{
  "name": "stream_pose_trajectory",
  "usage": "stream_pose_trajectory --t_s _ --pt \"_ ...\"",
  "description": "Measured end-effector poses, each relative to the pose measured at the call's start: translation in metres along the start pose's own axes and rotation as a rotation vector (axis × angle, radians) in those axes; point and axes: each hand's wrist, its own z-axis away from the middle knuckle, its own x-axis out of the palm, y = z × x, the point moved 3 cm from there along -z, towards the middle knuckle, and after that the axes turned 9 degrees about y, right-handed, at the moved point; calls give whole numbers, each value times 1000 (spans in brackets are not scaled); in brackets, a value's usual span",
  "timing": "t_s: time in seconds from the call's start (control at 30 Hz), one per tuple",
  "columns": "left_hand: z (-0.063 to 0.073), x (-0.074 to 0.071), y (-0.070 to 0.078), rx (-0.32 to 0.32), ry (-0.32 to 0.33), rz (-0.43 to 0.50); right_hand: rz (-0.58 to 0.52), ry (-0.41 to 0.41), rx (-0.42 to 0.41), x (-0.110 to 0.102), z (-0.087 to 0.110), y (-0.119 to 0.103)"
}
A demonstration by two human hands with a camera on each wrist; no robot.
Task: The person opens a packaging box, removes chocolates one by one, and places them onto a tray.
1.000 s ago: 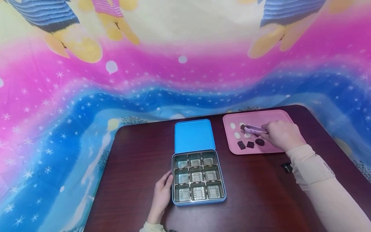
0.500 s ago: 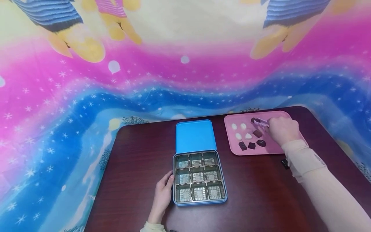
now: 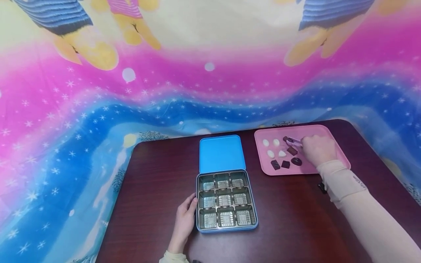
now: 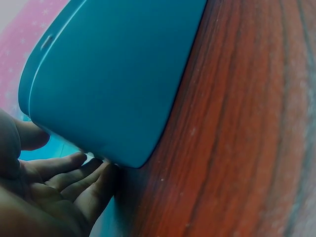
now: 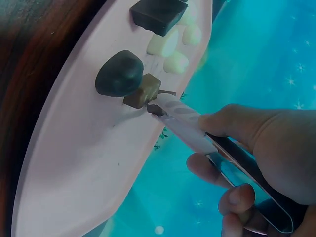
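Observation:
My right hand [image 3: 318, 149] holds tongs [image 3: 294, 141] with pale pinkish tips over the pink tray [image 3: 306, 170]. In the right wrist view a small dark chocolate piece [image 5: 155, 109] is at the tongs' tips, beside a brown chocolate [image 5: 143, 92]. My left hand [image 3: 184, 221] rests against the left side of a blue tin [image 3: 227, 231], thumb near its top edge. Extended fingers [image 4: 74, 170] touch the tin's side in the left wrist view. A dark insert [image 3: 224, 208] with several bare compartments fills the tin.
White pieces [image 3: 270, 154] and dark chocolates [image 3: 285, 164] lie on the tray's left part. The blue lid [image 3: 222, 154] lies open behind the tin. A small black object [image 3: 322, 187] is near my right sleeve. A printed cloth [image 3: 184, 87] hangs behind the table [image 3: 158, 190].
The tongs, with the dark piece at their tips, have moved right and back from over the white pieces, then slightly left. The brown chocolate now shows. My left hand stays at the tin.

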Motion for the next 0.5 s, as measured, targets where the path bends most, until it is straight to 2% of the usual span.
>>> stream_pose_trajectory --t_s 0.3,0.43,0.5 --pt "0 0 0 -1 -3 -3 -31 -6 14 -9 5 -7" --pt "-1 -1 -1 -3 -3 -1 -62 17 67 -25 8 -11" --pt "-1 0 -2 -6 -2 2 -71 57 92 -36 11 -13"
